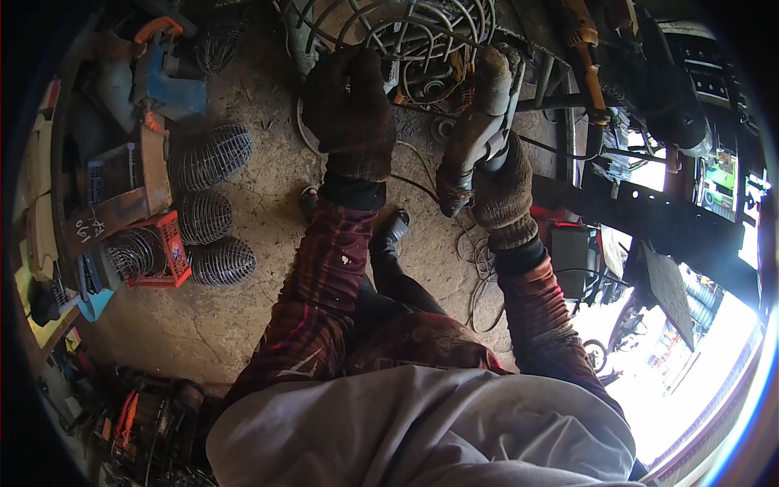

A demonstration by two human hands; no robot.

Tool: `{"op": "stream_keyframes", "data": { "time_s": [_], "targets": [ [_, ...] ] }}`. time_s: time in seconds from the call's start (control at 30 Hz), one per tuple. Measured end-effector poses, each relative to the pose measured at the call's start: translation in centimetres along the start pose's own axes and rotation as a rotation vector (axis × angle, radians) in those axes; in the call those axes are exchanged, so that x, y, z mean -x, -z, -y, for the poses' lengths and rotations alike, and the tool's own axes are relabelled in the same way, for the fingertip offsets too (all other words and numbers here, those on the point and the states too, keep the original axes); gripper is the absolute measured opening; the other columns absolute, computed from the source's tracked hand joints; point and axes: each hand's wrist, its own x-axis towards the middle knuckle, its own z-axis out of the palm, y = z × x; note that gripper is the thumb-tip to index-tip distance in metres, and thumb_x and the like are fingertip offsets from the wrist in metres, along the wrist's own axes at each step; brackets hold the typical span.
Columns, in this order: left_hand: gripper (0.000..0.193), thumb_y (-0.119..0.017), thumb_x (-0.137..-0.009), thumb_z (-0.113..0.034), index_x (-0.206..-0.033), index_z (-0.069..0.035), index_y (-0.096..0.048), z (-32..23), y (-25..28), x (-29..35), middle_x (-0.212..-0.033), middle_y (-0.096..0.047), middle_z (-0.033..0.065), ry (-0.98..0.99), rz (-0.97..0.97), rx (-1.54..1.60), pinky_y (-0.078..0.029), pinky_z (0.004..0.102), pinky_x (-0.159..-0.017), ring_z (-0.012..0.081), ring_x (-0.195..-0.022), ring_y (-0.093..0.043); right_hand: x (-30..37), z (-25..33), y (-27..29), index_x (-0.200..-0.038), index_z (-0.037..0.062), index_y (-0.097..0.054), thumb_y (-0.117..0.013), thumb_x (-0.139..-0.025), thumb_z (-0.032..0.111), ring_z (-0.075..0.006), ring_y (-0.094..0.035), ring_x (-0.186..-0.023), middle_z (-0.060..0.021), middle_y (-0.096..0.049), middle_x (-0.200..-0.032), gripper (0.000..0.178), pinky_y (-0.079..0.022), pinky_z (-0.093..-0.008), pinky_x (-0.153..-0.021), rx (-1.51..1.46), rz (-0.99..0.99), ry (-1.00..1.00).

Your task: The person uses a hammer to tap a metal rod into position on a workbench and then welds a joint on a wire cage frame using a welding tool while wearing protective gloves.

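My left hand [350, 114], in a dark, dirty work glove, is closed at the near left edge of a round frame of bent metal rods [422, 36]. Its fingers overlap the frame's edge, and what they grip is hidden. In a brown knit glove, my right hand [501, 191] is closed around a worn brown and grey hand tool [475, 130] with a rounded, pipe-like body. The tool's upper end reaches the right side of the rod frame; its exact kind does not show.
Several wire cages [213, 154] lie on the concrete floor at left, beside a red crate [166, 252] and a blue metal piece [166, 81]. Loose cable [479, 280] coils near my right forearm. A dark steel beam [649, 215] runs along the right. An orange-handled tool [586, 49] is at upper right.
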Motion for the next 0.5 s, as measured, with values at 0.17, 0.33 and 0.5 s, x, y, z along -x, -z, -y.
{"op": "stream_keyframes", "data": {
  "time_s": [0.17, 0.33, 0.5],
  "targets": [
    [0.009, -0.064, -0.084, -0.002, -0.091, -0.005, -0.068, -0.1, 0.7, 0.2, -0.096, -0.065, 0.0111, -0.014, 0.126, -0.166, -0.054, 0.0327, -0.075, 0.0252, -0.090, -0.064, 0.1, -0.9, -0.4, -0.115, 0.0062, -0.055, -0.071, -0.078, 0.010, -0.0289, -0.067, -0.097, -0.0144, -0.067, -0.101, 0.041, -0.052, -0.0369, -0.081, -0.070, -0.011, -0.032],
    [0.009, -0.064, -0.085, -0.004, -0.094, -0.004, -0.068, 0.1, 0.6, 0.3, -0.096, -0.065, 0.0120, -0.021, 0.091, -0.114, -0.055, 0.0333, -0.074, 0.0252, -0.090, -0.065, 0.0, -0.7, -0.3, -0.115, 0.0065, -0.054, -0.071, -0.077, 0.011, -0.0307, -0.067, -0.097, -0.0150, -0.067, -0.101, 0.042, -0.052, -0.0376, -0.081, -0.027, -0.010, -0.002],
    [0.011, -0.065, -0.086, -0.008, -0.094, 0.000, -0.068, -0.3, 0.6, 0.1, -0.096, -0.067, 0.0125, 0.042, 0.117, -0.106, -0.054, 0.0327, -0.075, 0.0246, -0.089, -0.066, -0.2, 0.1, 0.1, -0.115, 0.0062, -0.054, -0.071, -0.076, 0.011, -0.0330, -0.066, -0.097, -0.0158, -0.067, -0.100, 0.043, -0.052, -0.0386, -0.081, 0.052, -0.008, 0.006]
  ]
}}
